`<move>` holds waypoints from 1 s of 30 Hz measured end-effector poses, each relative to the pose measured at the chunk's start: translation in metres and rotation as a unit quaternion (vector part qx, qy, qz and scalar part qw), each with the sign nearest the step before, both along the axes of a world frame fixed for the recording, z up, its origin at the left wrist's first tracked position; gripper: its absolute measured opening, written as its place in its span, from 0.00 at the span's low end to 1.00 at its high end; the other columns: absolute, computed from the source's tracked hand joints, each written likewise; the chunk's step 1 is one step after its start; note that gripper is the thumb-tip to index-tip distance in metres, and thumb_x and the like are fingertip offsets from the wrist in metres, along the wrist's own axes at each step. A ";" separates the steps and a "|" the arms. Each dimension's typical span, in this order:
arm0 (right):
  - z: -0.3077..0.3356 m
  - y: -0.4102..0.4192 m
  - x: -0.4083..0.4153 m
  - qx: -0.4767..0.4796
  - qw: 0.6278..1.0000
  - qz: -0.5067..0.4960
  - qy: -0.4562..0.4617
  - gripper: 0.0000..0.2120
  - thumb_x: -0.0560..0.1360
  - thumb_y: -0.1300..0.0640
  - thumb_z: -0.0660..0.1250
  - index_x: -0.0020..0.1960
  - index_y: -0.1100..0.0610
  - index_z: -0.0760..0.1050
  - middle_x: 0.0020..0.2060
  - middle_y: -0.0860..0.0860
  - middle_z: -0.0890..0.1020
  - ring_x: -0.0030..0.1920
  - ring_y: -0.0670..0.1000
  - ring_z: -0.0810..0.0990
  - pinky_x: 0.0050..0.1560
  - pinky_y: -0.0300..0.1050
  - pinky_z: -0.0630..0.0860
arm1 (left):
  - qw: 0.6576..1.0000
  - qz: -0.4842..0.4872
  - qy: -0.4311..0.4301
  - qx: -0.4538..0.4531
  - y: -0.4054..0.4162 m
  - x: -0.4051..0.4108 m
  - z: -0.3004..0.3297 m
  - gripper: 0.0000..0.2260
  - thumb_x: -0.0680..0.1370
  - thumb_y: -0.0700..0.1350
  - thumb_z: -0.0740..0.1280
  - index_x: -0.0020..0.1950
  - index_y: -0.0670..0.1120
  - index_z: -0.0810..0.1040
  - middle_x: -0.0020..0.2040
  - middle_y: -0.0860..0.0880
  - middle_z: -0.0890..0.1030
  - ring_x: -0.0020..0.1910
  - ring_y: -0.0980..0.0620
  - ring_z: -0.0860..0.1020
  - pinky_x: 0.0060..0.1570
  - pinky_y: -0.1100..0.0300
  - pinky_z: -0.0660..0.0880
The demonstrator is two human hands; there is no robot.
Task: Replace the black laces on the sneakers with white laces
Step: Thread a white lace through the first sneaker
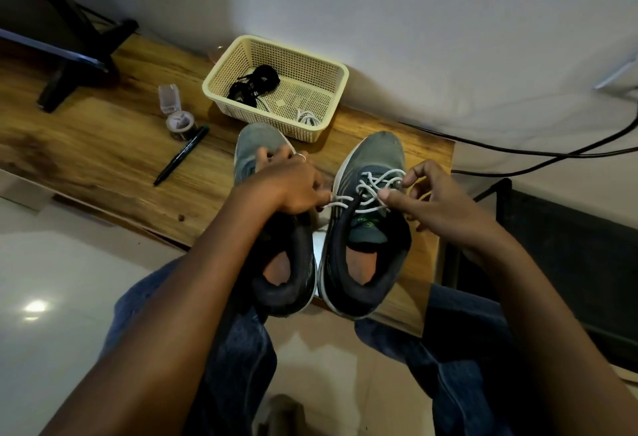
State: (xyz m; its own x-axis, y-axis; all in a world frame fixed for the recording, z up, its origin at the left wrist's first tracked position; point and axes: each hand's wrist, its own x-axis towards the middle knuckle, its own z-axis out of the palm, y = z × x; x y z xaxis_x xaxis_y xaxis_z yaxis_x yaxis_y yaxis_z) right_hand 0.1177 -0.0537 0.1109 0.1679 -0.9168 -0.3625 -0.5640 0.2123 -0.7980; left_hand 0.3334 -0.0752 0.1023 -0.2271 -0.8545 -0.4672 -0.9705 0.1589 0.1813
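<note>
Two grey sneakers, the left sneaker point(262, 214) and the right sneaker point(371, 225), are sitting side by side on a wooden table point(103, 145). Behind them a cream basket point(328, 73) is holding bundled black laces point(253, 85) and a coiled white lace point(307, 117). The left hand point(290, 180) is pinching one end of the white lace point(374, 190) threaded through the right sneaker, while the right hand point(438, 201) is pinching its other side.

Two sneakers side by side on table point(86, 145) — left sneaker point(272, 228), right sneaker point(366, 228). Basket point(276, 87) behind them, laces point(253, 85) inside. Pen point(181, 156) left — tape roll point(179, 123) behind it.
</note>
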 end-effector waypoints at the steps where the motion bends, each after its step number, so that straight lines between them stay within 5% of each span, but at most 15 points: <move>1: 0.000 -0.001 -0.001 -0.003 1.000 -0.018 -0.006 0.16 0.74 0.48 0.69 0.52 0.56 0.68 0.39 0.54 0.72 0.39 0.51 0.71 0.34 0.42 0.69 | 1.000 0.014 0.015 -0.008 -0.001 0.001 -0.001 0.14 0.79 0.60 0.57 0.50 0.56 0.79 0.68 0.50 0.70 0.71 0.47 0.58 0.64 0.45 0.52; 3: -0.001 -0.002 -0.002 -0.018 0.998 -0.052 -0.009 0.14 0.76 0.47 0.66 0.52 0.56 0.69 0.40 0.55 0.73 0.38 0.50 0.72 0.33 0.41 0.69 | 0.991 0.072 0.089 -0.068 -0.004 0.005 0.000 0.14 0.80 0.60 0.57 0.44 0.54 0.77 0.58 0.51 0.77 0.66 0.49 0.64 0.65 0.45 0.52; 6: -0.001 -0.005 -0.001 -0.062 0.993 -0.099 -0.023 0.12 0.78 0.49 0.64 0.50 0.58 0.71 0.39 0.53 0.74 0.35 0.47 0.72 0.27 0.32 0.69 | 0.942 0.168 0.252 -0.146 -0.006 0.003 0.003 0.17 0.80 0.59 0.58 0.42 0.50 0.79 0.37 0.57 0.76 0.46 0.57 0.71 0.62 0.49 0.59; 9: 0.001 -0.005 0.004 -0.099 0.989 -0.106 -0.039 0.13 0.79 0.53 0.63 0.48 0.63 0.73 0.37 0.53 0.73 0.34 0.46 0.72 0.27 0.31 0.69 | 0.890 0.187 0.385 -0.157 -0.005 -0.010 0.002 0.17 0.78 0.60 0.61 0.39 0.51 0.81 0.32 0.57 0.78 0.38 0.59 0.76 0.60 0.47 0.66; 15: -0.003 -0.005 0.006 -0.100 0.994 -0.050 0.009 0.11 0.78 0.53 0.64 0.45 0.60 0.76 0.36 0.55 0.79 0.36 0.50 0.76 0.40 0.48 0.73 | 0.882 0.121 0.302 -0.342 0.000 -0.039 0.006 0.12 0.75 0.57 0.69 0.46 0.49 0.84 0.37 0.53 0.83 0.34 0.56 0.76 0.60 0.55 0.67; 18: -0.001 -0.001 0.000 -0.047 0.998 -0.025 0.021 0.10 0.76 0.52 0.67 0.45 0.60 0.76 0.35 0.52 0.78 0.36 0.50 0.77 0.37 0.47 0.75 | 0.854 0.156 0.435 -0.237 0.003 -0.047 0.003 0.06 0.73 0.50 0.73 0.45 0.49 0.84 0.39 0.53 0.85 0.37 0.55 0.82 0.49 0.49 0.79; 21: 0.002 0.001 -0.006 0.018 0.999 0.010 0.036 0.15 0.70 0.52 0.75 0.46 0.62 0.76 0.35 0.52 0.79 0.36 0.49 0.79 0.37 0.45 0.78 | 0.820 0.158 0.539 -0.113 0.006 -0.054 0.002 0.04 0.74 0.42 0.72 0.48 0.45 0.83 0.40 0.50 0.85 0.41 0.52 0.84 0.46 0.52 0.81; 24: 0.003 0.001 -0.009 0.061 0.997 0.006 0.049 0.14 0.66 0.58 0.78 0.44 0.64 0.77 0.33 0.54 0.81 0.32 0.47 0.80 0.35 0.41 0.79 | 0.833 0.119 0.537 -0.061 0.006 -0.052 0.003 0.04 0.75 0.41 0.71 0.48 0.47 0.83 0.39 0.52 0.84 0.39 0.54 0.83 0.42 0.57 0.80; 27: 0.005 0.001 -0.016 0.104 0.993 -0.049 -0.021 0.07 0.67 0.64 0.76 0.41 0.65 0.79 0.32 0.55 0.83 0.30 0.44 0.82 0.29 0.34 0.76 | 0.891 0.079 0.446 -0.047 0.009 -0.049 0.003 0.02 0.73 0.45 0.73 0.45 0.49 0.85 0.40 0.52 0.85 0.41 0.53 0.82 0.47 0.52 0.80; 30: 0.007 0.001 -0.025 0.148 0.982 -0.077 -0.092 0.07 0.66 0.66 0.75 0.43 0.65 0.81 0.36 0.57 0.85 0.36 0.49 0.84 0.34 0.37 0.80 | 0.931 0.048 0.355 -0.064 0.014 -0.052 0.002 0.03 0.71 0.51 0.74 0.42 0.53 0.85 0.38 0.56 0.84 0.41 0.58 0.81 0.53 0.51 0.76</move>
